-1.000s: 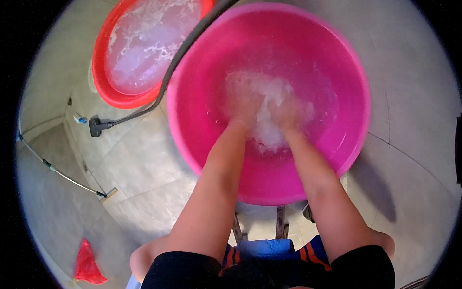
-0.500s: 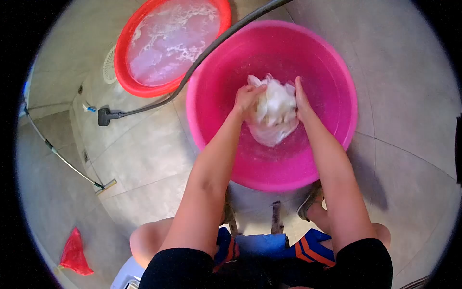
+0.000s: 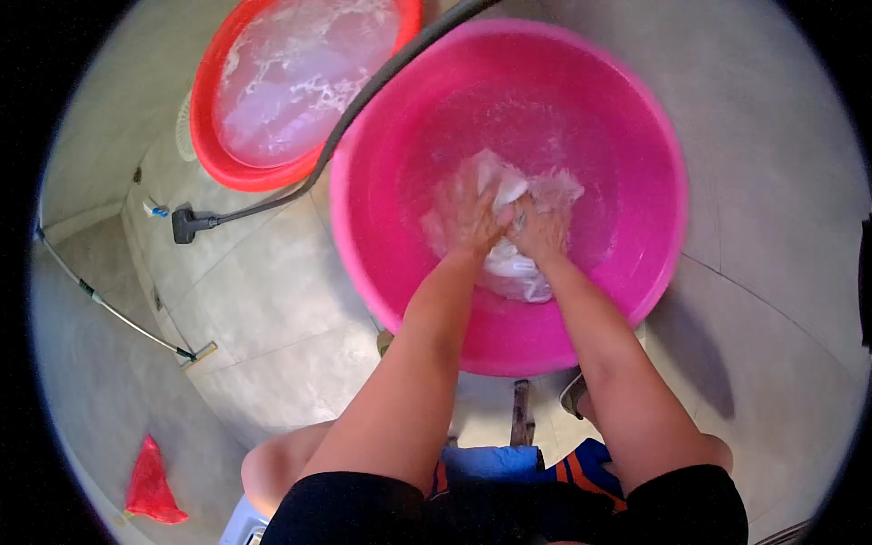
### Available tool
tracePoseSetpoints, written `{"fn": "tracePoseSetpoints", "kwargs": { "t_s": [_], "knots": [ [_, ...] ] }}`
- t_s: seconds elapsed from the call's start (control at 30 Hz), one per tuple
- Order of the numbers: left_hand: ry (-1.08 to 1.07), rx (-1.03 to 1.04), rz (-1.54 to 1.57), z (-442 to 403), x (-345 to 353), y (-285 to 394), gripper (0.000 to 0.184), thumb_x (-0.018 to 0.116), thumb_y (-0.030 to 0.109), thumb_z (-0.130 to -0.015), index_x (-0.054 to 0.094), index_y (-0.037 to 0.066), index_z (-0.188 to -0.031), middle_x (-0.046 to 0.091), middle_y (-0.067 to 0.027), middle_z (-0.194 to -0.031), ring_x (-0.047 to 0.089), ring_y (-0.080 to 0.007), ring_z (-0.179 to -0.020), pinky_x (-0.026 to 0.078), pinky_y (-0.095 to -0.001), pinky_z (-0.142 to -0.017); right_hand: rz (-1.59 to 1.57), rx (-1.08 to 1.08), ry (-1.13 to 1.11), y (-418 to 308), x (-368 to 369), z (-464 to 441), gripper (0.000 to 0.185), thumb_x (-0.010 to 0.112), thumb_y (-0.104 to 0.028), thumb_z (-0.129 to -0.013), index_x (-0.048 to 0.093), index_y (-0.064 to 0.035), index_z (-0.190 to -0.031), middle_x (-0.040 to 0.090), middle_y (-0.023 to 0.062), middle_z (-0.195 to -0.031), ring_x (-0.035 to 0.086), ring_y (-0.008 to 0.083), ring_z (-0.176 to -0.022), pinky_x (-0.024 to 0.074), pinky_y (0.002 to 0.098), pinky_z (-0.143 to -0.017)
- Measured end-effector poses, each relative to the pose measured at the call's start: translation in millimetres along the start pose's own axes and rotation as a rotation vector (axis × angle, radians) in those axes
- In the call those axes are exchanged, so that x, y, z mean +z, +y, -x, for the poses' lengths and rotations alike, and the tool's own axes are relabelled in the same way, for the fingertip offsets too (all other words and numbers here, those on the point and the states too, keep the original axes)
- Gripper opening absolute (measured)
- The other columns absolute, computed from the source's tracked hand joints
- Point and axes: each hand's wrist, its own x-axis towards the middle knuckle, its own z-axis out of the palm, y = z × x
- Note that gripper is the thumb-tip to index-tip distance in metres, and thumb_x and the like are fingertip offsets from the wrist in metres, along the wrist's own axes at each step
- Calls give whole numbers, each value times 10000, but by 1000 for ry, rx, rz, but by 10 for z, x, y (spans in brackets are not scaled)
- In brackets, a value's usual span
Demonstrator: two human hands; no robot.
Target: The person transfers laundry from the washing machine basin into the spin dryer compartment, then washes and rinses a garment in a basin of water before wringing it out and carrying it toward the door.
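A large pink basin holds clear water and a white cloth, which lies partly under the surface. My left hand presses on the cloth from the left, its fingers spread and pointing away from me. Close beside it, my right hand rests on the cloth from the right, the two hands nearly touching at the middle. Water covers part of the fingers, and their tips are blurred. Folds of the cloth spread out on both sides of the hands.
A red tub of sudsy water stands at the upper left. A dark hose crosses between the tubs to a black end piece on the tiled floor. A squeegee pole and a red cloth are at the left.
The white cloth was bunched between my raised, parted hands half a second ago. Both hands have since moved down and together, pushing it into the water, where it has spread.
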Motion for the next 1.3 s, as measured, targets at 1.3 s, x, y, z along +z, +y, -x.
{"fn": "tracePoseSetpoints", "kwargs": {
  "t_s": [1.3],
  "knots": [
    [-228,-230,299,-452,126,-97,514,478,450,-849,514,105,-1228,397,-150,-1317,387,-338,-1215,278,-465,-1033,80,24,-65,155,-59,-561,544,521,-562,-795,590,-182,-1178,606,150,-1104,537,348,-1071,371,489,-942]
  ]
}}
